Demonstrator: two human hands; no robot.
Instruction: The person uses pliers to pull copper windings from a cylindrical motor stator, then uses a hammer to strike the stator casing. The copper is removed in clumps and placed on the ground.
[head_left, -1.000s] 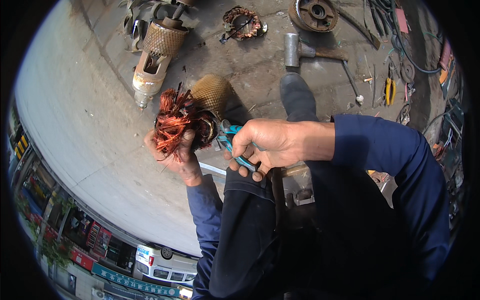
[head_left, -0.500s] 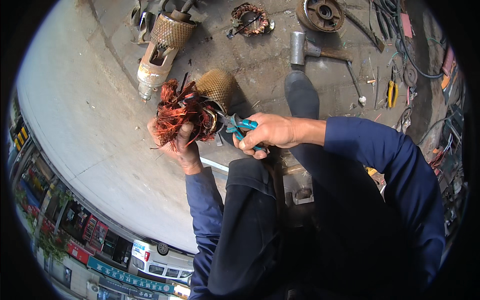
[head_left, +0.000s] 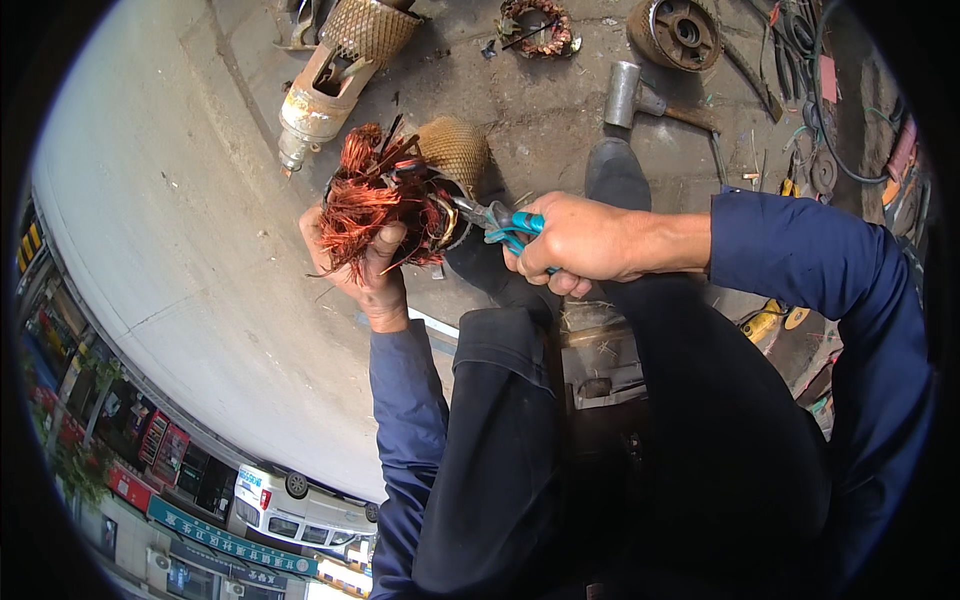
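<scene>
We held copper wire bundle (head_left: 375, 215) with left hand (head_left: 358, 262): thumb pressed on strands, other fingers mostly hidden behind. Bundle was beyond our left knee (head_left: 500, 345), at open end of diamond-patterned metal cylinder (head_left: 453, 148). Right hand (head_left: 580, 240) had fingers closed around teal-handled pliers (head_left: 512, 228); plier jaws pointed left, at same open end. We could not tell whether they bit wire. Beyond, on pavement (head_left: 230, 210), we saw hammer (head_left: 624, 94), flanged metal wheel (head_left: 686, 34) and copper winding ring (head_left: 562, 35).
</scene>
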